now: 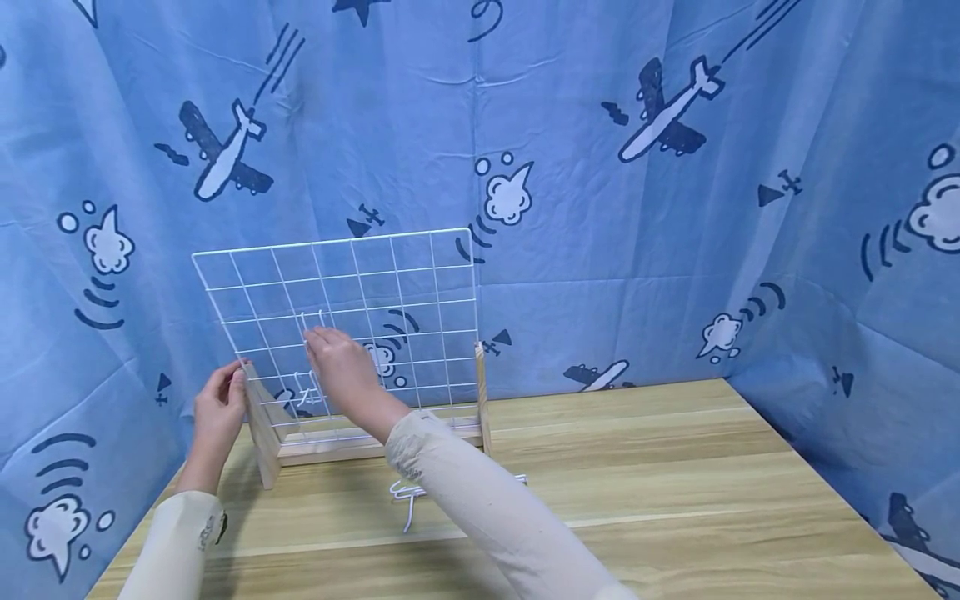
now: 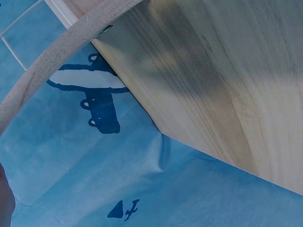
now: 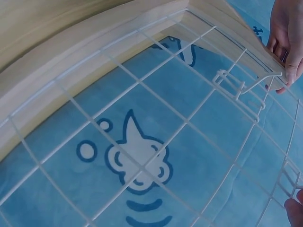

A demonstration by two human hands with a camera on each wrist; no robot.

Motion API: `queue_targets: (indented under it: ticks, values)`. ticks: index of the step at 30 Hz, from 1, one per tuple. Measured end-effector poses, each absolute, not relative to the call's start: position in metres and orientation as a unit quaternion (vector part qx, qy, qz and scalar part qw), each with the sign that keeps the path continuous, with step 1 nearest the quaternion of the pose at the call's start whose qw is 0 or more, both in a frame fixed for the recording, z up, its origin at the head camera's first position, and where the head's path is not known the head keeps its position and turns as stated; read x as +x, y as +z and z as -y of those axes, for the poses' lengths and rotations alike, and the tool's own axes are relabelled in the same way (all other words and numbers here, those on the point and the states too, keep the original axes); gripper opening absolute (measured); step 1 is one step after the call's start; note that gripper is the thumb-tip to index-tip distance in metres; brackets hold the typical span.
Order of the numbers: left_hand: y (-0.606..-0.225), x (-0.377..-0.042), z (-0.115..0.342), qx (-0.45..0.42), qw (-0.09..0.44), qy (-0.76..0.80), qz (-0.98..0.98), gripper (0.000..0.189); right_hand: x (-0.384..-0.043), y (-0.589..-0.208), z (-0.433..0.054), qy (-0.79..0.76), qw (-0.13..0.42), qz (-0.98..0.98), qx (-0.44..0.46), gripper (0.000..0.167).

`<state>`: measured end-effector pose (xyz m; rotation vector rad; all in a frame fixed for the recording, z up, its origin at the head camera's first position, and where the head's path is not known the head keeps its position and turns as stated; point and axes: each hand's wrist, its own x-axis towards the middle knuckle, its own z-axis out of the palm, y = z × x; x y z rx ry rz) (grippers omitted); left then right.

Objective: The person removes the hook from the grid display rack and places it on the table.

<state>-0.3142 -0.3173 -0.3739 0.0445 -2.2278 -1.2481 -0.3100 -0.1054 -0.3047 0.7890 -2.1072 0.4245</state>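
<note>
A white wire grid panel [image 1: 378, 312] stands tilted in a wooden stand [image 1: 330, 452]. At the stand's left upright [image 1: 258, 425], my left hand [image 1: 213, 412] pinches the edge with thumb and fingers. My right hand [image 1: 343, 371] is in front of the grid, left of its middle, holding a white wire hook [image 3: 289, 178] against the wires. Only the fingertips [image 3: 294, 210] of that hand show in the right wrist view. Below it, another white hook [image 1: 307, 393] hangs on the grid. The left wrist view barely catches my left hand [image 2: 5, 201].
Several loose white hooks [image 1: 408, 492] lie on the wooden table [image 1: 637, 483], partly hidden by my right forearm. A blue curtain [image 1: 570, 217] printed with planes and clouds surrounds the table at the back and sides.
</note>
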Motion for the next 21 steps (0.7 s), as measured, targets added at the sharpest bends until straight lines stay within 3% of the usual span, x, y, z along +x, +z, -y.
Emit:
queue_targets:
  ticks: [21]
  values:
    - [-0.373, -0.313, 0.316, 0.022, 0.292, -0.467, 0.834, 0.043, -0.314, -0.299, 0.090, 0.211, 0.409, 0.814, 0.355, 0.024]
